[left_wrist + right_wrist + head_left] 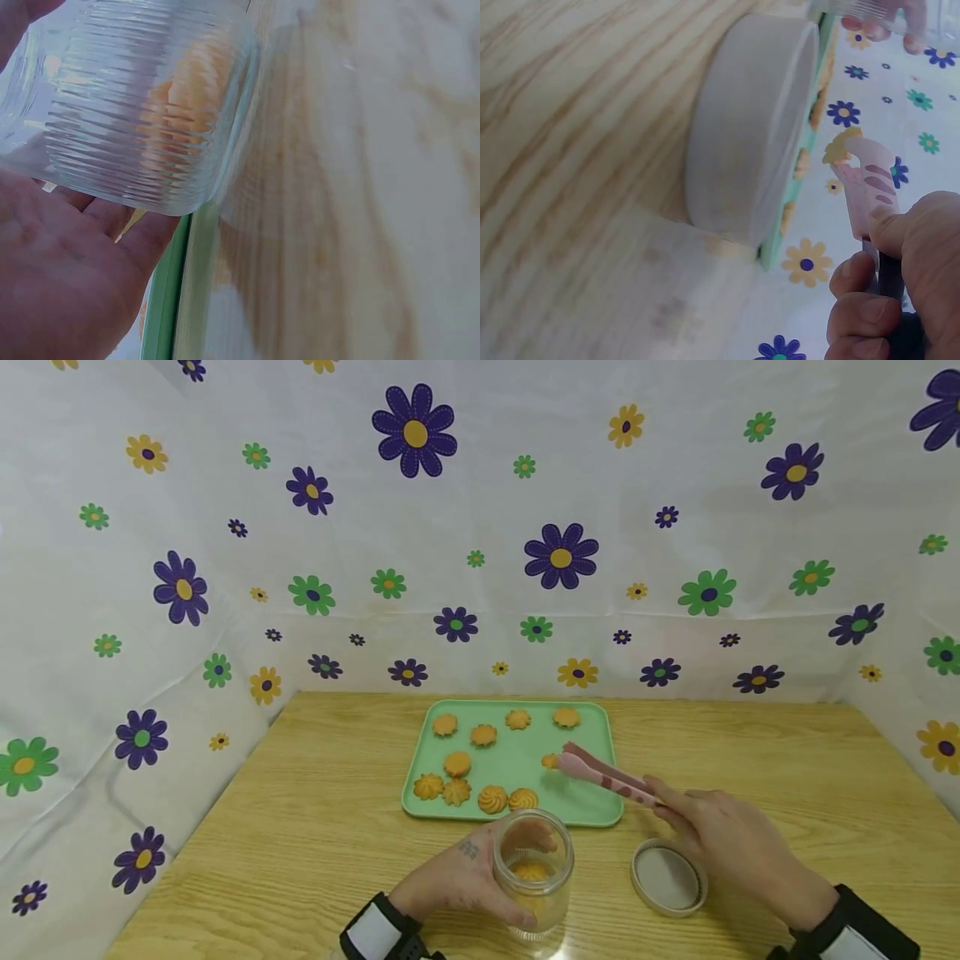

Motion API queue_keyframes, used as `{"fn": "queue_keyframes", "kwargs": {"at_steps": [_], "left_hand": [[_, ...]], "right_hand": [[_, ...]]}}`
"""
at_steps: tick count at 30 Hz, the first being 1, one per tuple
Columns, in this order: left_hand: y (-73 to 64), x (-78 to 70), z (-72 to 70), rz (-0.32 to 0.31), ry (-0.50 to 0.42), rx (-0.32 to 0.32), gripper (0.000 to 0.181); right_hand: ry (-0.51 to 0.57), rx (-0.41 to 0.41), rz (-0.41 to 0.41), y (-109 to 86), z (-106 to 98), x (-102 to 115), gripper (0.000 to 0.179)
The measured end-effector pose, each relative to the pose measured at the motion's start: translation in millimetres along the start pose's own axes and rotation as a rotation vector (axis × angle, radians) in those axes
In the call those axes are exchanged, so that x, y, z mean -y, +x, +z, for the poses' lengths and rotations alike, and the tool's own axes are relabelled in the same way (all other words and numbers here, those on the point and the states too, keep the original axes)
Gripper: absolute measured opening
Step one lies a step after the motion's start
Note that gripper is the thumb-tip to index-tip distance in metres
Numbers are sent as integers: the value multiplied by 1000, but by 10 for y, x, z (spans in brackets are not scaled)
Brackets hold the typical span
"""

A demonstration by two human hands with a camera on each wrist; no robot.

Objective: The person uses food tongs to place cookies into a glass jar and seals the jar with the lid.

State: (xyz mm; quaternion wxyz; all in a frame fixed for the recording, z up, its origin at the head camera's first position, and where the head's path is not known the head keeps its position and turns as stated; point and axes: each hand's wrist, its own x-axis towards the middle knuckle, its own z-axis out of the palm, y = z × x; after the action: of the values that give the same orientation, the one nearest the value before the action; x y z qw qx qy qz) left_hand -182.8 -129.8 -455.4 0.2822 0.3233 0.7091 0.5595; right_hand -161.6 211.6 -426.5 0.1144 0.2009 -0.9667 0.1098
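My left hand grips a ribbed clear glass jar, its mouth facing up. Cookies lie at the bottom of the jar, seen through the glass in the left wrist view. My right hand holds pink tongs with dark handles, thumb on top. Between the tong tips a golden cookie is pinched, over the right half of a light green tray. Several more cookies lie on the tray, mostly along its left, front and back sides.
A round pale lid lies on the wooden table, right of the jar and close by my right wrist. Behind the tray hangs a white flowered cloth, which also closes off both sides.
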Motion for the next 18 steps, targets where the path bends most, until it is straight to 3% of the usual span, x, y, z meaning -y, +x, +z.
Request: {"fn": "queue_keyframes", "kwargs": {"at_steps": [11, 18], "left_hand": [[3, -17, -8, 15, -17, -4, 82], [11, -11, 3, 28, -15, 4, 82]], "right_hand": [[29, -102, -63, -111, -207, 59, 45], [93, -297, -260, -212, -301, 59, 50]]}}
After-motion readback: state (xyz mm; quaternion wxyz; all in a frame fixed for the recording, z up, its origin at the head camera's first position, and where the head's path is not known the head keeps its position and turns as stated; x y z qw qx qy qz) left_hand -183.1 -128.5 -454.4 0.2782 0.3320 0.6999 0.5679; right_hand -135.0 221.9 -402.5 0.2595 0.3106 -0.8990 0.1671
